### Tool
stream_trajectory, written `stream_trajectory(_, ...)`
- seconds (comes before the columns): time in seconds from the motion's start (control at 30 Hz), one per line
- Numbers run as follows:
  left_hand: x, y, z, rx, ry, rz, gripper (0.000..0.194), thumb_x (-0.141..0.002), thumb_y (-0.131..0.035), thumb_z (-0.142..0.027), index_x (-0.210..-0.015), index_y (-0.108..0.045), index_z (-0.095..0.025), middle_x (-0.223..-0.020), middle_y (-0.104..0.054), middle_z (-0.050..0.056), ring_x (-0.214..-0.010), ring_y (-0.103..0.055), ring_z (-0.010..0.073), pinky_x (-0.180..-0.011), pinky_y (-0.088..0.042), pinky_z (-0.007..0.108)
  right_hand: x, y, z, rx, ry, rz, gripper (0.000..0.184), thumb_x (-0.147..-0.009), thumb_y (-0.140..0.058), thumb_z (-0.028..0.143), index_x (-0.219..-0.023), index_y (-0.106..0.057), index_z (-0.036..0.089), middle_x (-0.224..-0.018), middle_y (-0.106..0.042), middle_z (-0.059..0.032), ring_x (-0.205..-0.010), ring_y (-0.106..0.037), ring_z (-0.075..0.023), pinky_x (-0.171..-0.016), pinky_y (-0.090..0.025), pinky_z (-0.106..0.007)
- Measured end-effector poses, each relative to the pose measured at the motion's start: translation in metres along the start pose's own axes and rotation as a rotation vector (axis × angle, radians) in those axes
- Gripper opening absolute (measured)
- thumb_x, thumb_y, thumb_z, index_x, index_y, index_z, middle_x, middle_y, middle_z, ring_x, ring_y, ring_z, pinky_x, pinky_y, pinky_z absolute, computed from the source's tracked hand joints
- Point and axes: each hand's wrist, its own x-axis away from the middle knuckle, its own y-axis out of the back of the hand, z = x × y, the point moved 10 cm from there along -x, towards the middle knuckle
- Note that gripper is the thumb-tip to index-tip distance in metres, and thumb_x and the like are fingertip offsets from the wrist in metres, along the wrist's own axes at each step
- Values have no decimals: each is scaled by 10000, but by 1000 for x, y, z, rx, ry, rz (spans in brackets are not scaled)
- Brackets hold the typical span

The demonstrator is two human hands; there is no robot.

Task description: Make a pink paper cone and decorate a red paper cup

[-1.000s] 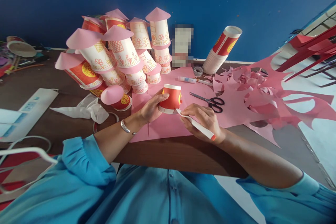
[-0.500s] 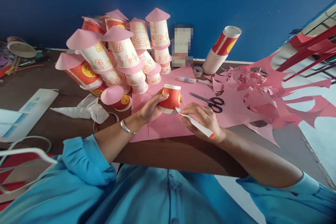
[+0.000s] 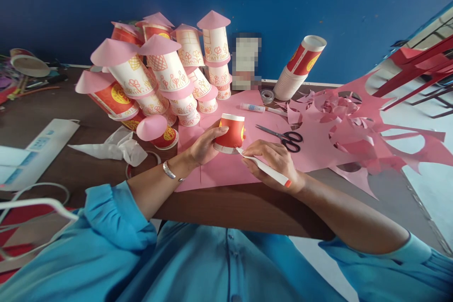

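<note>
- Gripping the red cup [image 3: 234,134] by its left side, your left hand [image 3: 205,145] was curled firmly around it.
- Your right hand [image 3: 272,153] pinched a white marker [image 3: 271,171], tip at the cup's lower edge (contact was unclear).
- Scissors [image 3: 282,136] lay just beyond your right grip.

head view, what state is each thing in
Red cup: held in the left hand
White pen: held in the right hand, looks uncapped
Scissors: lying down, blades look shut
Cup stack: nested, upside down
Cone-topped cups: stacked
Pink sheet: spread flat
Pink scraps: cut, heaped
White wrapper: crumpled
Labelled tube: lying flat
</note>
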Motion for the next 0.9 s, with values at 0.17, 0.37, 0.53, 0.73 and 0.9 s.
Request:
stream_trajectory(0.17,3,15,10,-11,36,-56,429,-982,-728,-593,-1081,-789,-180,-1027,-838,130,-1030,-812,321,-913,-640,438,-1,1,2,22,8,-11,186,-997,-705,86,-1053,-662,258,-818,-807,2,-682,-788,-175,-637,-610,-264)
stream_trajectory(0.37,4,24,11,26,27,-112,430,-938,-791,-584,-1109,-789,-190,-1120,-846,149,-1103,-807,335,-913,-649,440,-2,2,2,20,3,-12,194,-992,-705,84,-1055,-668,263,-821,-808,4,-687,-787,-175,-646,-612,-263)
stream_trajectory(0.53,3,19,6,122,25,-124,410,-947,-775,-533,-1119,-792,-162,-1129,-848,139,-1069,-811,316,-904,-664,431,-4,9,6,23,13,-42,162,-1025,-698,131,-1119,-676,262,-853,-812,-15,-734,-808,-190,-681,-650,-287)
stream_trajectory(0.73,3,21,4,277,47,-191,270,-929,-790,-428,-1027,-776,-177,-1002,-839,78,-910,-797,265,-817,-661,406,-3,11,5,52,14,-54,158,-1043,-702,161,-1174,-679,245,-920,-825,-50,-813,-827,-210,-730,-683,-310)
stream_trajectory(0.9,3,22,5,266,55,-208,415,-942,-778,-457,-1245,-763,-173,-1236,-837,119,-1140,-800,331,-946,-666,482,-1,6,7,44,43,-45,195,-1042,-704,154,-1220,-687,235,-959,-837,-66,-888,-843,-232,-793,-705,-335)
